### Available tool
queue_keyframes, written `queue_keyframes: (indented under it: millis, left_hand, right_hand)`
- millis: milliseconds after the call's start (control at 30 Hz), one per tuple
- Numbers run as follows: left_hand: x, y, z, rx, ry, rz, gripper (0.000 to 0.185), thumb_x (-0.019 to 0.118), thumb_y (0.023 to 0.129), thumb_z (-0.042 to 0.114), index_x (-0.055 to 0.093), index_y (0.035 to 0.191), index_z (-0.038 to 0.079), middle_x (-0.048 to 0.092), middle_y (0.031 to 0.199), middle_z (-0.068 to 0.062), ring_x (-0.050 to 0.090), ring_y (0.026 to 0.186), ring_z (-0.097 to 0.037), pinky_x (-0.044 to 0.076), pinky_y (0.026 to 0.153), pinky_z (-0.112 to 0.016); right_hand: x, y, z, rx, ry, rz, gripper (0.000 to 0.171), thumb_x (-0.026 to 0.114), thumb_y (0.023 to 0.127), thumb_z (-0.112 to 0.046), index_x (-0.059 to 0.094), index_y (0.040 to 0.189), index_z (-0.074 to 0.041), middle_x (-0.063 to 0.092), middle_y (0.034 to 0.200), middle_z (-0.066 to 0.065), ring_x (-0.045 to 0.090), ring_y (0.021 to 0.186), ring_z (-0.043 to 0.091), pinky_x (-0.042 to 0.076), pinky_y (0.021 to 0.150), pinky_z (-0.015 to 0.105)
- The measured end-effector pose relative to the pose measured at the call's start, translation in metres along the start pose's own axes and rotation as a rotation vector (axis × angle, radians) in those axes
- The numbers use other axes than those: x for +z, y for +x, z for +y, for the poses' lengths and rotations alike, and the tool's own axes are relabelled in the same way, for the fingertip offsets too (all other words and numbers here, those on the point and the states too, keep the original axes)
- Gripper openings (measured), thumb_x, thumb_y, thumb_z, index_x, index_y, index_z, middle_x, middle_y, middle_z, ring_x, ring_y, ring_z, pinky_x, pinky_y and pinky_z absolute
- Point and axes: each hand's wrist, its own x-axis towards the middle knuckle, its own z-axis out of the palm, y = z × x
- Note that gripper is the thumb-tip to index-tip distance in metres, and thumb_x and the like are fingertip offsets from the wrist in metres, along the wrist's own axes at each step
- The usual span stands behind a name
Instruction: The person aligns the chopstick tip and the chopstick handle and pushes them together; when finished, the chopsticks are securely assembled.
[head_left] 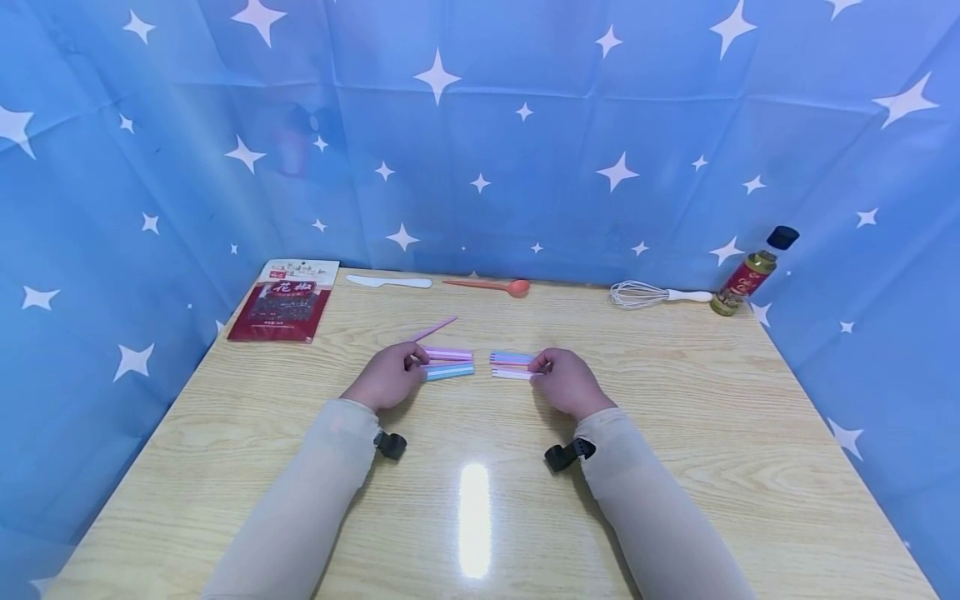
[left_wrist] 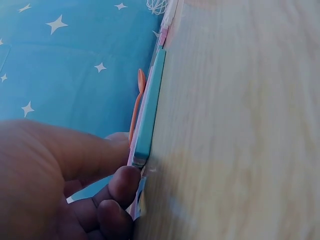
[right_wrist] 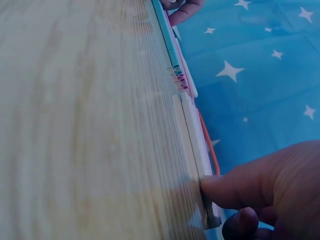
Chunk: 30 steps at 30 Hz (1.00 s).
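1. The left hand (head_left: 387,377) pinches slim, plastic-looking pink-and-blue sticks (head_left: 453,370), which extend past its fingertips.
2. The right hand (head_left: 566,382) pinches slim, plastic-looking lilac-and-white sticks (head_left: 511,358), pointing toward the left fingers.
3. Better the 2 pinches are gentle, with stick ends aligned between the fingers.

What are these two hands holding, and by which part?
The left hand pinches the left set of coloured sticks, the right hand the right set, each near its outer end.

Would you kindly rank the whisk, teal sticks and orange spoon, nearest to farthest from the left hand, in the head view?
1. Teal sticks, at the left hand.
2. Orange spoon, at the back, near centre.
3. Whisk, back right.
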Motion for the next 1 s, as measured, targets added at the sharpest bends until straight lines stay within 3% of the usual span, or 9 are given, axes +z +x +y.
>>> queue_keyframes:
  millis: [533, 1000]
  left_hand:
    - [0.0015, 0.0022, 0.0014, -0.031, 0.052, -0.016, 0.009, 0.065, 0.103, 0.013, 0.067, 0.109, 0.008, 0.057, 0.093, -0.004, 0.054, 0.086, -0.021, 0.046, 0.082, -0.038]
    - [0.002, 0.0008, 0.0032, -0.042, 0.047, 0.009, 0.011, 0.059, 0.106, 0.015, 0.067, 0.107, 0.007, 0.061, 0.096, -0.006, 0.056, 0.088, -0.022, 0.047, 0.085, -0.039]
  right_hand:
    - [0.0002, 0.0, -0.0005, 0.007, 0.009, -0.001, 0.008, 0.07, 0.099, -0.012, 0.066, 0.104, -0.007, 0.057, 0.087, 0.007, 0.052, 0.076, 0.023, 0.041, 0.066, 0.034]
    - [0.0002, -0.0013, -0.0008, -0.021, 0.079, 0.024, 0.007, 0.07, 0.101, -0.015, 0.07, 0.104, -0.008, 0.06, 0.094, 0.008, 0.052, 0.082, 0.025, 0.041, 0.072, 0.035]
